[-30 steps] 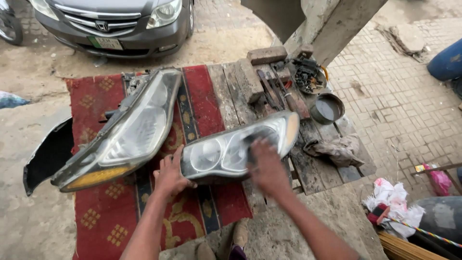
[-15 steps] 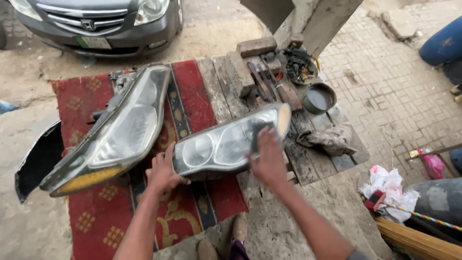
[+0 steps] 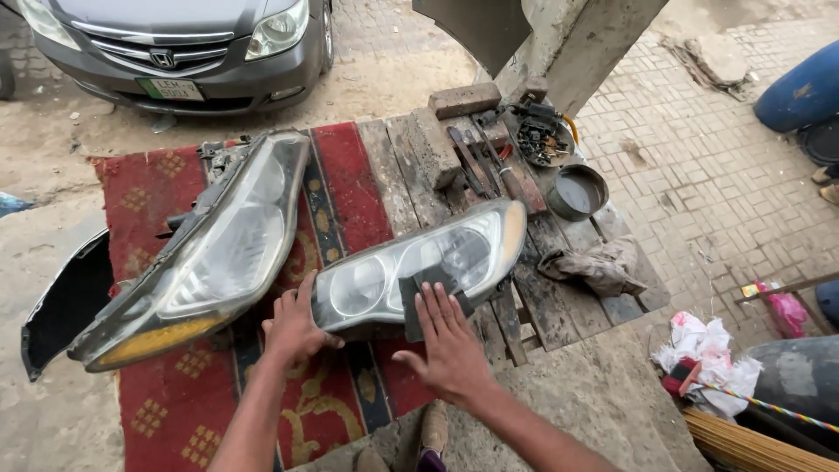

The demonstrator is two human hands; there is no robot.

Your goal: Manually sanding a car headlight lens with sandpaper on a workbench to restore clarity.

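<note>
A car headlight (image 3: 476,246) with a cloudy clear lens lies across a red patterned rug (image 3: 166,402) and a wooden plank bench (image 3: 411,175). My left hand (image 3: 293,323) grips its near-left end. My right hand (image 3: 446,336) lies flat, fingers spread, pressing a dark sheet of sandpaper (image 3: 421,284) against the lens near its middle. A second, larger headlight (image 3: 210,249) with an amber corner rests on the rug to the left, untouched.
A grey car (image 3: 188,44) stands at the back left. On the bench are a brick (image 3: 465,99), metal tools (image 3: 476,162), a round dark bowl (image 3: 577,192) and a dirty rag (image 3: 599,265). A black bumper piece (image 3: 61,306) lies at left, white cloth (image 3: 708,358) at right.
My right hand with the sandpaper has slid left and toward me along the lens, from the right end to the middle. My left hand keeps its hold.
</note>
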